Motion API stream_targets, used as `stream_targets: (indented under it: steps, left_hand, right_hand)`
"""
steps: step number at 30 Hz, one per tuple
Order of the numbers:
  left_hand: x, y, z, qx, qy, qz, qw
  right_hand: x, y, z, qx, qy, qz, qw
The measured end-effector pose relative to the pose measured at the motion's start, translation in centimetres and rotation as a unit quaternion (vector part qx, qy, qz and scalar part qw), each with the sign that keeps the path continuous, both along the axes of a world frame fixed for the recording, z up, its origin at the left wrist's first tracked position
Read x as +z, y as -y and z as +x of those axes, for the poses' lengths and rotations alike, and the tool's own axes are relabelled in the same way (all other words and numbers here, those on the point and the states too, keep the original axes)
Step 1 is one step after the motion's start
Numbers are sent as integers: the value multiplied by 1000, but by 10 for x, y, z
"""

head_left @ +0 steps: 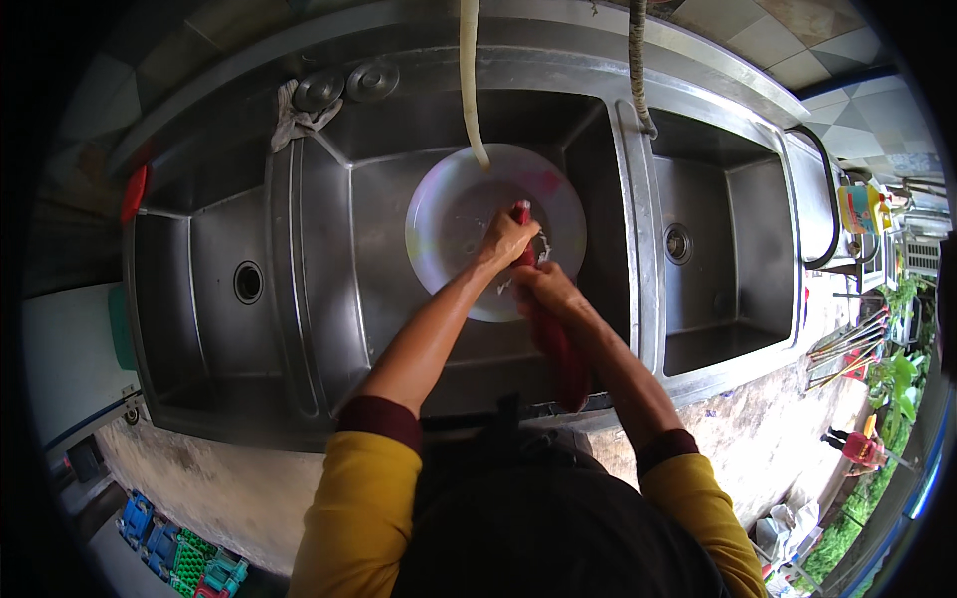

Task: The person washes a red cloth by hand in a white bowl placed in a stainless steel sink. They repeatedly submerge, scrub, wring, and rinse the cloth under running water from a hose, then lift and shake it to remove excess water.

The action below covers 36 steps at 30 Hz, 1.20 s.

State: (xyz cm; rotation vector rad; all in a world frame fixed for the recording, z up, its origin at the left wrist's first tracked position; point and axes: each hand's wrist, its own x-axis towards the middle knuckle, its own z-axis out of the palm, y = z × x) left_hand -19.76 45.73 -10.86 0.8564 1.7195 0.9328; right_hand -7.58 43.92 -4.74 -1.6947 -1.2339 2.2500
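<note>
A twisted length of dark red cloth (pixel 566 367) is gripped in both my hands above a wide, pale basin (pixel 431 224). My left hand (pixel 506 239) is closed round its upper end, and a small red tip sticks out past the fingers. Just below and to the right, my right hand (pixel 550 289) is wrapped round the cloth too. The loose end hangs down toward the sink's near edge, blurred by motion. Whitish streaks, perhaps water or suds, show beside the hands. The basin stands in the middle sink (pixel 374 259) with a little liquid in it.
A pale hose (pixel 471 80) hangs over the basin. A left sink (pixel 224 329) and a right sink (pixel 738 199) flank the middle one. Two round metal lids (pixel 373 82) and a grey rag (pixel 289 120) lie on the back ledge. A yellow jug (pixel 865 209) stands at right.
</note>
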Motion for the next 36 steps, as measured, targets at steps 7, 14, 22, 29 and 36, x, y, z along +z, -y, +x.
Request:
stream_targets:
  steps: [7, 14, 22, 29, 36]
  left_hand:
    - [-120, -8, -35, 255, 237, 6, 937]
    - [-199, -105, -55, 424, 567, 59, 704]
    - [-189, -82, -50, 334, 573, 142, 735]
    - [-187, -52, -59, 266, 528, 52, 805]
    - [-191, -38, -65, 304, 454, -37, 837]
  right_hand:
    - [-37, 1, 57, -208, -25, -61, 976]
    - [-31, 14, 104, -226, -74, -86, 968]
    - [-46, 26, 95, -322, -78, -188, 925]
    - [-44, 16, 78, -293, -99, -181, 934]
    - [-42, 11, 77, -283, -134, -148, 938]
